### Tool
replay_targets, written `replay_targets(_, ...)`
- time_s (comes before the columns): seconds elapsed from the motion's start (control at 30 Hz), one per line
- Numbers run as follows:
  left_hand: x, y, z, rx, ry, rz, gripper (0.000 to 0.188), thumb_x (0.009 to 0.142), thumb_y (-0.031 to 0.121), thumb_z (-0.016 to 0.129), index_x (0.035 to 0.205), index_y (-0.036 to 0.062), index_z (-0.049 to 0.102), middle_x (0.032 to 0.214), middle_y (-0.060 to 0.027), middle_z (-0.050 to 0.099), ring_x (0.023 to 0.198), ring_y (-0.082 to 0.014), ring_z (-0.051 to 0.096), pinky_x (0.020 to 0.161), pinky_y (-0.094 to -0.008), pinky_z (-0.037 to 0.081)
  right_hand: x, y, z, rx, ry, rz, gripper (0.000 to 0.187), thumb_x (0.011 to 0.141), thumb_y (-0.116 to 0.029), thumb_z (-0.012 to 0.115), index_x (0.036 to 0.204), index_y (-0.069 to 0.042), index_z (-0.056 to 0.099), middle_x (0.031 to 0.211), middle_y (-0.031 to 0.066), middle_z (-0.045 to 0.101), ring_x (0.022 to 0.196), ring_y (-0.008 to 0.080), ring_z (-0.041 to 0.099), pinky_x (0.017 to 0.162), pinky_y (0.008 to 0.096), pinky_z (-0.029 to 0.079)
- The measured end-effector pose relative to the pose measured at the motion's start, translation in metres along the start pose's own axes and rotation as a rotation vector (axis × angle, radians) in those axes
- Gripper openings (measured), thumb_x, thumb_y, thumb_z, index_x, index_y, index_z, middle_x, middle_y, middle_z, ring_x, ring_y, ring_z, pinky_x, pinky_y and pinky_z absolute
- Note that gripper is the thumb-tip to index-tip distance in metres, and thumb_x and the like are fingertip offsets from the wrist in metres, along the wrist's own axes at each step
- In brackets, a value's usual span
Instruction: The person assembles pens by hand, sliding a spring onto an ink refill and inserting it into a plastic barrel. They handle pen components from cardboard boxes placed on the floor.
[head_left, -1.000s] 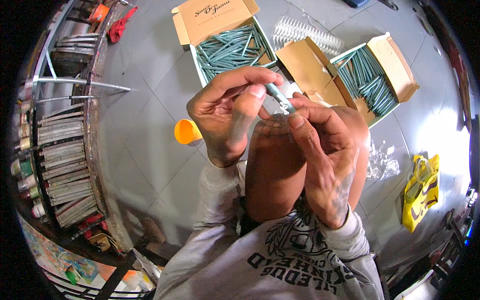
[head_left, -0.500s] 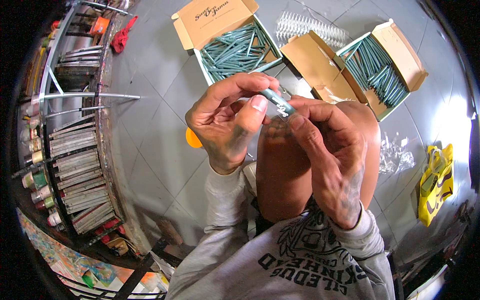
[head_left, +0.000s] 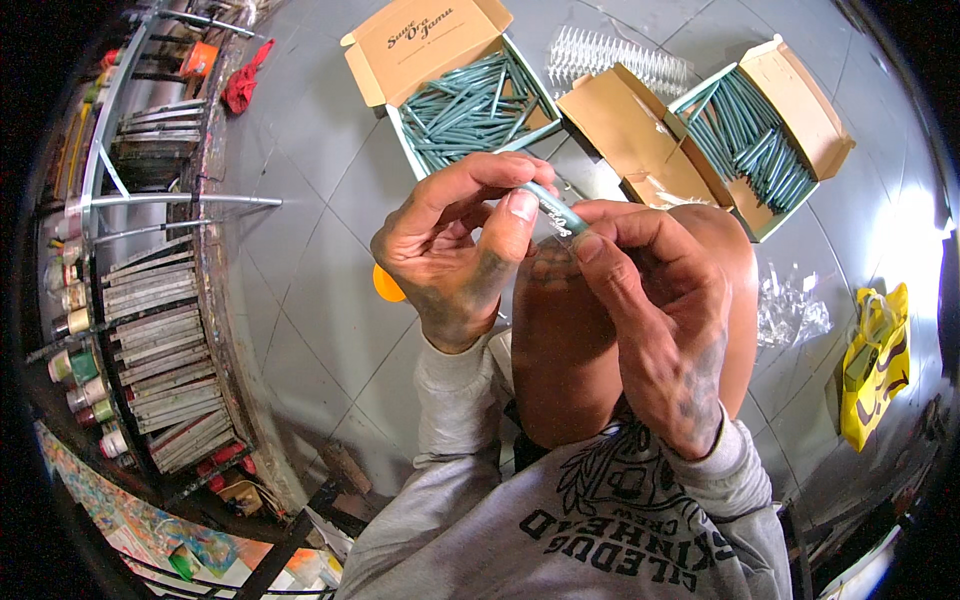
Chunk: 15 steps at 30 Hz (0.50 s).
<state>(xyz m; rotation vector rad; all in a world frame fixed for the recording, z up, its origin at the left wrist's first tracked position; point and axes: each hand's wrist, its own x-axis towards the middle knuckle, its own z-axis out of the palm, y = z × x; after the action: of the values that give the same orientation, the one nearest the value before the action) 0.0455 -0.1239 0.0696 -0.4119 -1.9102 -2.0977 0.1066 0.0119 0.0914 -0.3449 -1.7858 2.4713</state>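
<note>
Between my two hands lies a slim teal pen-like stick (head_left: 562,212) with white lettering, tilted down to the right above my knees. My left hand (head_left: 455,250) pinches its upper left end between thumb and fingers. At the lower right end, the thumb and forefinger of my right hand (head_left: 665,310) close on it. Beyond my hands, many similar teal sticks (head_left: 465,110) lie jumbled in an open cardboard box (head_left: 430,35). More teal sticks (head_left: 755,145) fill a second open box (head_left: 800,100) to the right, lying mostly side by side.
An open cardboard piece (head_left: 625,120) sits between the boxes, with a row of clear plastic parts (head_left: 620,60) behind. Clear plastic scraps (head_left: 790,310) and a yellow bag (head_left: 875,375) lie on the right. A rack with stacked frames and jars (head_left: 165,340) lines the left.
The stick has rolled slightly about its length, so its lettering now faces lower. Both hands keep their pinch, with the left a little lower.
</note>
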Motion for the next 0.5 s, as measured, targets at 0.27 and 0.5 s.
replay_targets(0.27, -0.0015, 0.0022, 0.0051, -0.119, 0.026, -0.026, 0.02, 0.084, -0.004, 0.063, 0.104, -0.0065, 0.065, 0.096, -0.0196, 0.07, 0.081, -0.0212, 0.069, 0.064, -0.0279, 0.054, -0.0005, -0.001, 0.0023, -0.002, 0.045, -0.097, 0.011, 0.093, -0.004, 0.063, 0.093, 0.007, 0.062, 0.091, 0.0131, 0.068, 0.08, 0.0149, 0.065, 0.068, 0.0275, 0.055)
replay_targets(0.5, 0.0003, 0.0015, 0.0051, -0.013, 0.041, -0.036, 0.025, 0.083, 0.007, 0.067, 0.106, -0.0011, 0.066, 0.092, -0.0176, 0.07, 0.075, -0.0246, 0.069, 0.049, -0.0292, 0.051, 0.0024, 0.0014, 0.0002, -0.098, 0.061, -0.063, 0.01, 0.09, -0.006, 0.066, 0.088, 0.004, 0.063, 0.075, 0.0077, 0.066, 0.069, 0.0119, 0.063, 0.062, 0.0266, 0.052)
